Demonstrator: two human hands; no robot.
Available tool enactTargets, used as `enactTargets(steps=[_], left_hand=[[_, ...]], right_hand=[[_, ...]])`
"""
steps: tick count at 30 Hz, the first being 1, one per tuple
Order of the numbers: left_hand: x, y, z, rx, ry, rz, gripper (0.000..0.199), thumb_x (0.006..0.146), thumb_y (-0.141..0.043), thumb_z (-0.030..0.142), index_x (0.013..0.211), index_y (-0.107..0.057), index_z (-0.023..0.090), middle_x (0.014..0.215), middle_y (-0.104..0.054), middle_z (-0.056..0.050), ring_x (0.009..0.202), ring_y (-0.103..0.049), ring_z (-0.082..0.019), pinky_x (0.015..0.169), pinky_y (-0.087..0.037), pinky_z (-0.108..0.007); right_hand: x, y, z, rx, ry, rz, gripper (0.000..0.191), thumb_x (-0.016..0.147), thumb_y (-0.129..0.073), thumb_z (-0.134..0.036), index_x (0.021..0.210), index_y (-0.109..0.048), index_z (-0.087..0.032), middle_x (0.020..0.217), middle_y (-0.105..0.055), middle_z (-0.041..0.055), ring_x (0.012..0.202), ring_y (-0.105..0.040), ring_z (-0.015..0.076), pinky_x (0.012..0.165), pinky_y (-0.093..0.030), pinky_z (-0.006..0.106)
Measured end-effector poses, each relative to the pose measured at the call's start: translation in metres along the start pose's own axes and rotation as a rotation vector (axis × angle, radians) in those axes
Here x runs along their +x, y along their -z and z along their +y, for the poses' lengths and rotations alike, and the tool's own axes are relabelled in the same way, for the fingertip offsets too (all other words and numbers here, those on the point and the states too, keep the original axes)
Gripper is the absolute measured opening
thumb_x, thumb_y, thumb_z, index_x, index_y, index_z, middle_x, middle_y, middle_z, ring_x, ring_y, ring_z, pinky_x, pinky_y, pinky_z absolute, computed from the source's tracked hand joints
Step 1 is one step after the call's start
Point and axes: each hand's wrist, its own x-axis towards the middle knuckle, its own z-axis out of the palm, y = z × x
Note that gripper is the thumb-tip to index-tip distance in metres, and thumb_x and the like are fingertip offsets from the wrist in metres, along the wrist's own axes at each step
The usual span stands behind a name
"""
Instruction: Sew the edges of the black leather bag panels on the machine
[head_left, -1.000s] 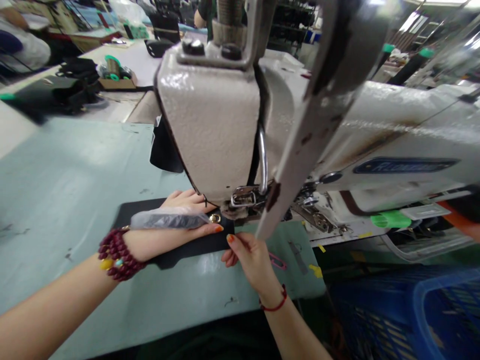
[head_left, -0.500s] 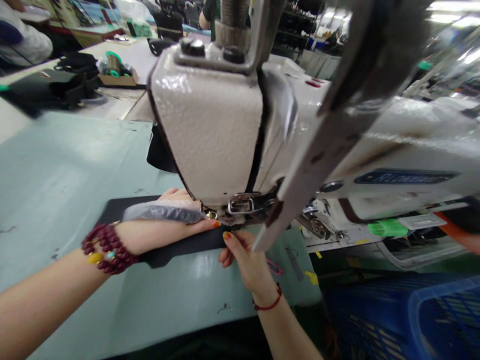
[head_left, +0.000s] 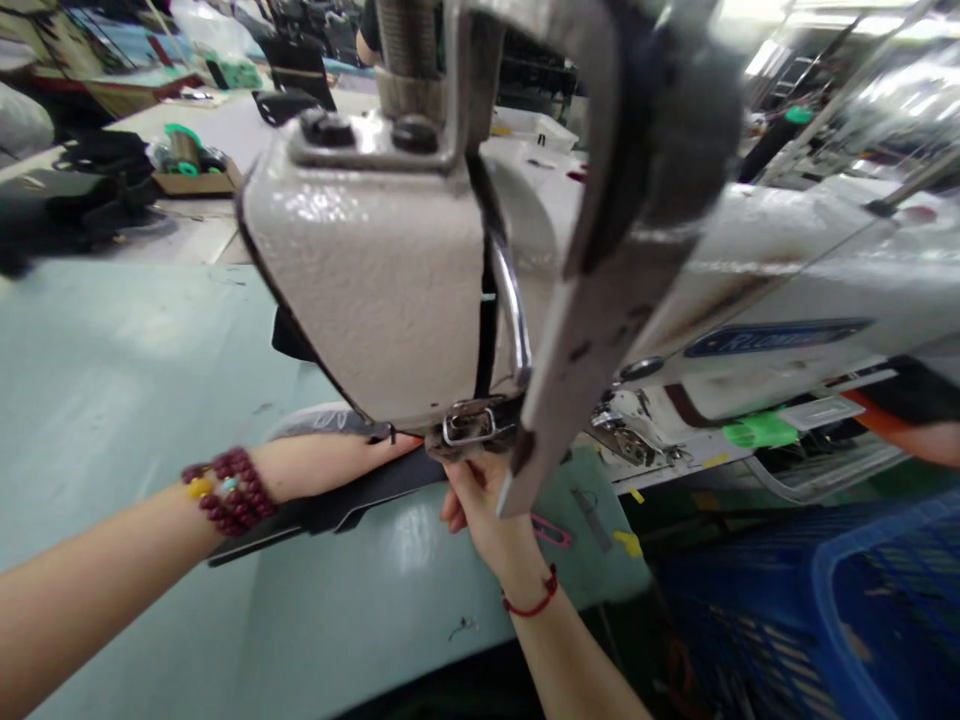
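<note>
A flat black piece (head_left: 397, 475), leather-like, lies tilted under the sewing machine head (head_left: 375, 290). My left hand (head_left: 367, 462) rests over it, thumb stretched toward the presser foot (head_left: 469, 425). The machine head hides most of the other fingers. Beyond this hand shows a dark strip in clear plastic (head_left: 319, 418). Just in front of the presser foot, my right hand (head_left: 484, 495) is closed, with thumb and fingertips at the black piece's right end. The machine partly covers these fingertips. The needle cannot be seen.
A metal bar (head_left: 577, 330) slants down close to my right hand. Pink snips (head_left: 551, 531) and a grey metal strip (head_left: 592, 520) lie on the green table (head_left: 360, 620). Blue baskets (head_left: 832, 600) stand at right. A carton with thread spools (head_left: 195, 182) sits behind.
The camera view has shifted, moving the machine head left in the picture. The black piece is now tilted, its left end lower. My left fingers have become hidden behind the machine head.
</note>
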Motion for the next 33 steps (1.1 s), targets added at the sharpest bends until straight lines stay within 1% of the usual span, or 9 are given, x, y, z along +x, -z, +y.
enactTargets(steps=[2,6,9,11,13,16,21,30,33], left_hand=[[-0.021,-0.007,0.006,0.109,0.016,-0.030,0.044,0.099,-0.044,0.045,0.119,-0.073,0.020,0.111,-0.078,-0.009,0.106,-0.072,-0.027,0.092,-0.057,-0.035],[-0.085,-0.054,0.026,0.122,-0.009,0.248,0.042,0.089,-0.066,0.041,0.128,-0.067,0.026,0.127,-0.070,-0.012,0.113,-0.067,-0.031,0.098,-0.055,-0.040],[-0.108,-0.108,0.040,-0.255,0.069,0.356,0.024,0.092,-0.063,0.029,0.115,-0.070,0.032,0.114,-0.069,-0.008,0.104,-0.067,-0.025,0.091,-0.055,-0.034],[-0.094,-0.136,0.047,-0.662,0.201,0.323,0.032,0.092,-0.064,0.042,0.120,-0.066,0.026,0.108,-0.069,-0.010,0.097,-0.068,-0.025,0.084,-0.057,-0.034],[-0.066,-0.150,0.051,-1.062,0.272,0.394,0.049,0.088,-0.063,0.058,0.119,-0.064,0.020,0.107,-0.068,-0.012,0.095,-0.066,-0.026,0.082,-0.056,-0.036],[-0.028,-0.146,0.050,-1.354,0.358,0.491,0.049,0.083,-0.066,0.062,0.093,-0.069,0.014,0.090,-0.067,-0.008,0.086,-0.061,-0.023,0.083,-0.053,-0.037],[-0.021,-0.130,0.037,-1.147,0.640,0.442,0.048,0.075,-0.073,0.062,0.067,-0.071,0.015,0.062,-0.063,-0.004,0.076,-0.062,-0.024,0.078,-0.053,-0.038],[-0.032,-0.114,0.031,-0.810,0.810,0.429,0.042,0.067,-0.077,0.063,0.071,-0.077,0.021,0.067,-0.072,-0.005,0.077,-0.068,-0.030,0.069,-0.055,-0.035],[-0.028,-0.117,0.033,-0.857,0.719,0.440,0.045,0.073,-0.072,0.064,0.066,-0.073,0.019,0.060,-0.067,-0.004,0.073,-0.066,-0.027,0.072,-0.056,-0.036]], right_hand=[[-0.001,-0.001,-0.002,-0.024,0.025,0.023,0.058,0.093,-0.051,-0.068,0.067,-0.054,-0.016,0.050,-0.057,0.0007,0.038,-0.050,0.0070,0.040,-0.038,0.014],[-0.004,0.000,-0.006,-0.071,0.052,0.033,0.055,0.095,-0.051,-0.062,0.066,-0.054,-0.016,0.051,-0.057,0.0006,0.040,-0.052,0.0075,0.042,-0.038,0.014],[-0.004,0.000,-0.006,-0.090,0.082,0.037,0.056,0.096,-0.050,-0.062,0.065,-0.053,-0.016,0.050,-0.057,0.0008,0.040,-0.052,0.0078,0.042,-0.038,0.015],[-0.003,0.000,-0.006,-0.098,0.099,0.045,0.056,0.097,-0.049,-0.061,0.064,-0.052,-0.017,0.049,-0.057,0.0008,0.039,-0.052,0.0077,0.042,-0.039,0.015],[-0.003,0.001,-0.007,-0.121,0.112,0.047,0.055,0.098,-0.049,-0.059,0.063,-0.051,-0.017,0.048,-0.056,0.0006,0.038,-0.051,0.0075,0.042,-0.039,0.015],[-0.003,0.004,-0.009,-0.172,0.130,0.045,0.054,0.099,-0.049,-0.057,0.062,-0.052,-0.017,0.047,-0.055,0.0008,0.038,-0.050,0.0074,0.042,-0.038,0.016],[-0.003,0.004,-0.009,-0.199,0.142,0.069,0.055,0.097,-0.050,-0.060,0.063,-0.054,-0.017,0.047,-0.055,0.0014,0.039,-0.051,0.0087,0.043,-0.039,0.017],[-0.013,0.008,0.000,0.144,0.036,-0.030,0.053,0.093,-0.056,-0.063,0.075,-0.060,-0.014,0.063,-0.064,0.0032,0.050,-0.060,0.0092,0.049,-0.048,0.016],[-0.016,0.010,0.000,0.191,0.030,-0.021,0.047,0.092,-0.061,-0.058,0.076,-0.060,-0.013,0.063,-0.064,0.0025,0.050,-0.059,0.0081,0.049,-0.047,0.014]])
